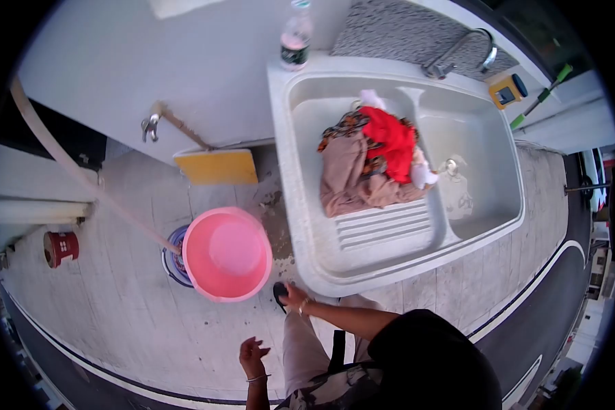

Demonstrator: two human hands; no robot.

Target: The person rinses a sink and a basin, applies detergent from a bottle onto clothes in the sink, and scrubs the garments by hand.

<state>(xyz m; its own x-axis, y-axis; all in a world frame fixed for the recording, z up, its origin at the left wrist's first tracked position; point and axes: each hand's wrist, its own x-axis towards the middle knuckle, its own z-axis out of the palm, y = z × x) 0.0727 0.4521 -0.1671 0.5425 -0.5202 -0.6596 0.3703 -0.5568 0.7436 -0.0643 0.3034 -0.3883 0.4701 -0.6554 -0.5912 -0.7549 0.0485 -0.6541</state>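
My left hand (254,354) hangs at the bottom, below the pink basin, its fingers loosely curled and apart with nothing in them. Over my trouser leg and black shoe (280,296) is my right hand (295,298), fingers apart and empty as far as I can see. The pink basin (227,254) sits tilted over a bucket (177,256) on the paved ground, to the left of both hands. In the left bowl of the white sink (321,263) lies a pile of clothes: a red cloth (389,140), a brownish-pink garment (345,171), a patterned piece (345,130) and white bits.
A bottle (295,44) stands on the sink's back corner. The faucet (451,65), a yellow container (506,91) and a green-handled brush (543,96) are at the rear right. A wall tap (150,128), yellow board (219,167), hose (96,184) and red bucket (61,248) are left.
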